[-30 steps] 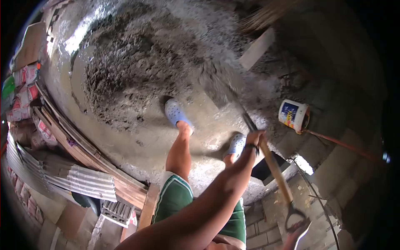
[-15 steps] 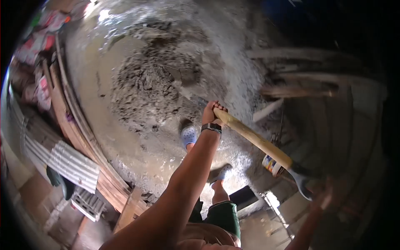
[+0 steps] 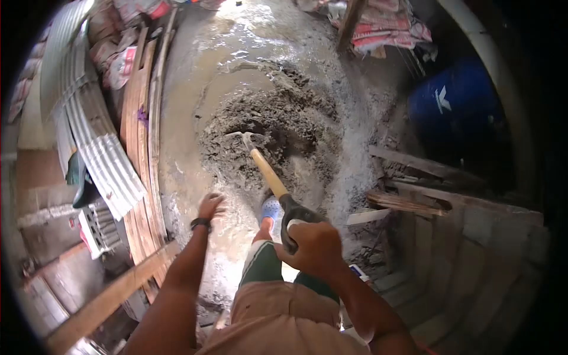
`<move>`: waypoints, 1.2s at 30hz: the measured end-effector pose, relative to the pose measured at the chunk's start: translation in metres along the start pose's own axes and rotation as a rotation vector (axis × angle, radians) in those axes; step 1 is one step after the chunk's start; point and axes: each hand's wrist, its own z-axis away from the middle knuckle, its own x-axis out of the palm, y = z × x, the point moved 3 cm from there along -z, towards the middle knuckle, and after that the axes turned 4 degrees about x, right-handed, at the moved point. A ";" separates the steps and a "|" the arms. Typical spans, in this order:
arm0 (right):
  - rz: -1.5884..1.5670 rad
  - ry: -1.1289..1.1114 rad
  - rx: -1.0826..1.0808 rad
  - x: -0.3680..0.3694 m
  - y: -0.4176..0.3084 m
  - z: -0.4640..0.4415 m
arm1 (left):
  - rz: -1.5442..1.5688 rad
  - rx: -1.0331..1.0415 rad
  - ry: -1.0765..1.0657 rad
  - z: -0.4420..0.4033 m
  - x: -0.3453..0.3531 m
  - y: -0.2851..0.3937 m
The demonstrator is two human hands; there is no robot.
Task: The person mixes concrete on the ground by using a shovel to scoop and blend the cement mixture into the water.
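The shovel point(image 3: 269, 174) slants down from my body, its blade point(image 3: 245, 137) partly sunk in a mound of wet grey mortar mix point(image 3: 284, 109). My right hand point(image 3: 316, 247) is wrapped round the black D-shaped grip point(image 3: 288, 216) at the top of the wooden shaft. Left of the shaft and apart from it, my left hand point(image 3: 212, 207) hangs over the wet floor with its fingers spread and nothing in them. A dark watch point(image 3: 201, 223) is on that wrist. Below the mound stands my foot in a blue clog point(image 3: 271, 208).
Long planks point(image 3: 137, 154) and corrugated metal sheets point(image 3: 100, 160) lie along the left. To the right are a blue drum point(image 3: 455, 103) and loose timber point(image 3: 414, 201). Red and white sacks point(image 3: 390, 26) are piled at the back right. Watery slurry point(image 3: 183, 136) covers the floor beside the mound.
My left hand has let go of the shaft and moved left. My right hand, off the grip before, now holds it. The shovel's grip has swung left, towards my body.
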 end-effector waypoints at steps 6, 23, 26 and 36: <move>0.067 -0.359 -0.173 -0.035 -0.041 0.078 | 0.078 -0.101 0.327 0.249 -0.106 -0.095; 0.258 -0.182 -0.159 -0.050 -0.144 0.034 | 0.316 -0.493 0.243 0.559 0.036 -0.352; 0.346 0.031 -0.113 -0.127 -0.217 0.027 | 0.355 -0.329 0.301 0.531 -0.011 -0.379; 0.451 -0.094 -0.081 0.049 -0.208 0.028 | 0.549 -0.019 0.482 0.442 -0.165 -0.273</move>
